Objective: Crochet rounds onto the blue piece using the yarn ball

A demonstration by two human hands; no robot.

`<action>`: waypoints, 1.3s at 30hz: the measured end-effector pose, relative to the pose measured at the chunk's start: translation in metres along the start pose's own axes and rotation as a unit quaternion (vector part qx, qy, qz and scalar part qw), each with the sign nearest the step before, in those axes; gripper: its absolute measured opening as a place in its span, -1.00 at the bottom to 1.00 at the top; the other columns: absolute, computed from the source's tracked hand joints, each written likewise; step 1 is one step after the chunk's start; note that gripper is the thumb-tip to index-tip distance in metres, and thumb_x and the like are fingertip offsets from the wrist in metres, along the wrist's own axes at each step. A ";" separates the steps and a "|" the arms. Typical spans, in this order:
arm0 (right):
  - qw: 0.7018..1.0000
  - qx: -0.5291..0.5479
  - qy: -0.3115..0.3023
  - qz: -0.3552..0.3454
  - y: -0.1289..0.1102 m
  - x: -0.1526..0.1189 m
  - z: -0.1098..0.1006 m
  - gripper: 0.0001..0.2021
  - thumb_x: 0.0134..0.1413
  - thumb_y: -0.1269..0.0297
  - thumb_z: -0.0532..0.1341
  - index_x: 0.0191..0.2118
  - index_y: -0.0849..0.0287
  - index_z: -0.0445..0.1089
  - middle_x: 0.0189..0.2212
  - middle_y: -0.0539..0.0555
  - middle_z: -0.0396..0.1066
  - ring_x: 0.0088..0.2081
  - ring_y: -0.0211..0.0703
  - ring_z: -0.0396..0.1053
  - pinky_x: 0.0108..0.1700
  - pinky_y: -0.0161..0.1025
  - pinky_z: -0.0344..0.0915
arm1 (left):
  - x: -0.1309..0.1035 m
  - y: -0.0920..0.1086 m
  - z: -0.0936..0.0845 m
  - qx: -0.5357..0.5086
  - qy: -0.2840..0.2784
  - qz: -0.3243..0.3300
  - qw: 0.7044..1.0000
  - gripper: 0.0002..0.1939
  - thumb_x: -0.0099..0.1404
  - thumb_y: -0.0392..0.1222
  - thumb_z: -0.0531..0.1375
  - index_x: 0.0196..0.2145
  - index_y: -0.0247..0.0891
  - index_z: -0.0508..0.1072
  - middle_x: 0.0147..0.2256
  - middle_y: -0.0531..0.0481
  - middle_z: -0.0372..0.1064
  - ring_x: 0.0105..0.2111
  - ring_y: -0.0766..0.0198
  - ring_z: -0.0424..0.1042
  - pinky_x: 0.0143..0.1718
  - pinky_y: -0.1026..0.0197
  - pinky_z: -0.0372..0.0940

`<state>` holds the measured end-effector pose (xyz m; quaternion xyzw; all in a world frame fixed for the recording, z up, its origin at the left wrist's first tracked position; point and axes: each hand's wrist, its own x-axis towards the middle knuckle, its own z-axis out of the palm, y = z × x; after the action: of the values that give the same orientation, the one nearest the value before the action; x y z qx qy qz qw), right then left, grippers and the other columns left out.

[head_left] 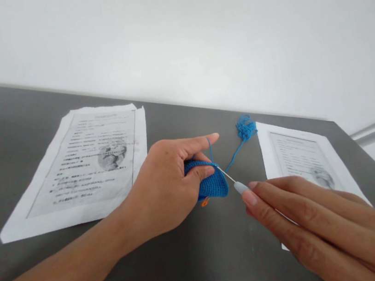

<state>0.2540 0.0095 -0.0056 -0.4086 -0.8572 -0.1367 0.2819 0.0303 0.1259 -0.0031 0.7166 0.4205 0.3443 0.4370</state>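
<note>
My left hand (170,182) pinches a blue crocheted piece (216,185) between thumb and fingers, its index finger stretched out with a strand of blue yarn looped over it. A small orange stitch marker (205,201) hangs at the lower edge of the piece. Between thumb and fingers, my right hand (310,216) grips the pale grey handle of a crochet hook (240,187). The hook's thin metal shaft reaches the top edge of the crochet near my left thumb; its tip is hidden in the stitches.
A loose tangle of blue yarn (245,127) lies farther back on the dark grey table (204,259), its strand running toward the crochet. One printed sheet (73,170) lies at left, another printed sheet (297,153) at right, partly under my right hand. A white wall stands behind.
</note>
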 end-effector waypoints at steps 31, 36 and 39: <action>0.827 0.432 0.129 0.336 0.009 0.012 0.020 -0.85 0.29 0.34 0.44 -0.08 -0.02 0.71 -0.43 0.04 0.67 -0.58 -0.13 0.59 -0.58 -0.26 0.58 | 0.001 -0.001 0.001 -0.079 -0.088 -0.065 0.991 -0.71 0.27 -0.37 0.33 -0.11 -0.22 0.79 -0.44 0.06 0.67 -0.55 0.22 0.63 -0.52 0.29 0.45; 0.642 0.610 0.182 0.427 -0.001 0.026 0.045 -0.84 0.22 0.15 0.50 -0.29 0.12 0.68 -0.49 -0.01 0.60 -0.64 -0.31 0.45 -0.72 -0.46 0.38 | 0.001 0.000 0.005 -0.064 -0.014 -0.006 0.998 -0.65 0.23 -0.36 0.41 -0.03 -0.20 0.78 -0.41 0.13 0.68 -0.39 0.31 0.61 -0.25 0.33 0.46; 0.720 0.542 0.231 0.367 -0.009 0.026 0.055 -0.93 0.32 0.24 0.43 -0.15 0.05 0.70 -0.43 -0.01 0.60 -0.54 -0.26 0.53 -0.57 -0.37 0.51 | -0.001 0.000 0.009 -0.084 0.014 -0.009 0.996 -0.62 0.22 -0.34 0.43 0.01 -0.25 0.76 -0.46 0.15 0.62 -0.44 0.36 0.53 -0.27 0.34 0.44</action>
<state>0.2135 0.0453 -0.0345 -0.4242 -0.4764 0.3756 0.6724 0.0378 0.1215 -0.0067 0.6682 0.4030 0.3847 0.4931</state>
